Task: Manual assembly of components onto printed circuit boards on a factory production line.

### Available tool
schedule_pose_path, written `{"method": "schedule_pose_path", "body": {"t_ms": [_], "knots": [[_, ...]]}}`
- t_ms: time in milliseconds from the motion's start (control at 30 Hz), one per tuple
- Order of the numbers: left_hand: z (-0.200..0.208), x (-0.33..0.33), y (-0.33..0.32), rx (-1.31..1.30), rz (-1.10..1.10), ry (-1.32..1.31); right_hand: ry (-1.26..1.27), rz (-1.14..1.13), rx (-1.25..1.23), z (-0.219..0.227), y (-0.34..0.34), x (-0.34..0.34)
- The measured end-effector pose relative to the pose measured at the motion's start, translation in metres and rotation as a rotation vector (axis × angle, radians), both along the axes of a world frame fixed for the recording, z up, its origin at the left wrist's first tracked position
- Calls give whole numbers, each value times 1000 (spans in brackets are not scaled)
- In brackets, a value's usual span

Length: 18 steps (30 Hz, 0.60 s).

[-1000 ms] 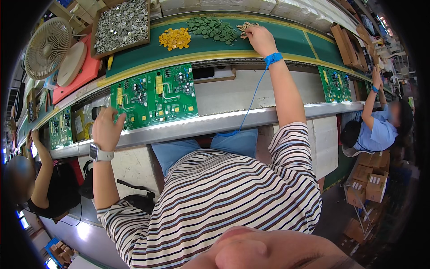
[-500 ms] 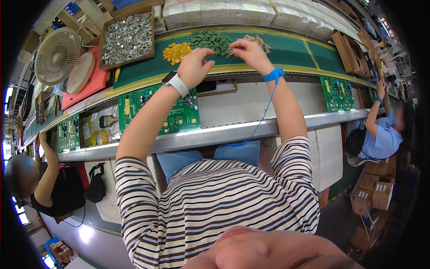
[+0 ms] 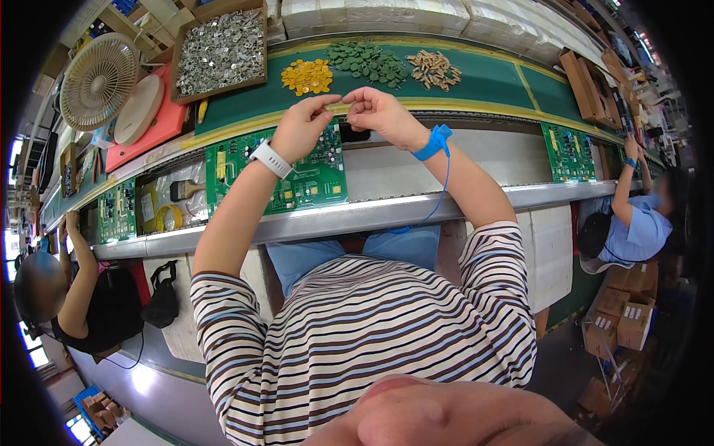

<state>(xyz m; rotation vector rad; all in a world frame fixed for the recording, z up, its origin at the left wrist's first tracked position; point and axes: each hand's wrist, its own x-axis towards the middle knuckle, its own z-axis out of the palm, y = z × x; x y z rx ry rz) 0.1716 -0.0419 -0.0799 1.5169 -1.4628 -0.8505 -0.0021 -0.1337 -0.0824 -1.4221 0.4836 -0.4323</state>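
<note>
My left hand (image 3: 303, 128) and my right hand (image 3: 383, 119) meet fingertip to fingertip over the far edge of a green circuit board (image 3: 316, 175). Both have the fingers curled into a pinch; whatever is in them is too small to make out. A white watch strap circles my left wrist, and a blue wrist strap (image 3: 433, 143) with a cord is on my right. Just beyond the hands, on the green work surface, lie piles of yellow disc-shaped components (image 3: 306, 76), green disc-shaped components (image 3: 364, 61) and small tan cylindrical parts (image 3: 433, 69).
A cardboard box of metal pieces (image 3: 220, 53) stands at the far left, beside a fan (image 3: 100, 80). Left of the board are a brush (image 3: 186, 190) and a yellow tape roll (image 3: 169, 217). Another circuit board (image 3: 569, 154) sits right on the rail (image 3: 387, 218). Co-workers sit at both sides.
Both hands have drawn back from the component piles toward me and come together above the board's far edge. My right hand has left the spot between the green discs and tan parts.
</note>
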Motion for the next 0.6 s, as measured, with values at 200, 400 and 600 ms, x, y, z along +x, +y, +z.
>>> {"method": "schedule_pose_path", "body": {"t_ms": [200, 400, 600], "knots": [[0, 49, 47, 9, 162, 19, 138, -11, -122, -10, 9, 1], [-1, 80, 77, 120, 280, -149, 260, 42, -246, -10, 13, 3], [-2, 87, 79, 108, 170, -404, 244, 83, -650, -15, 10, -2]]}}
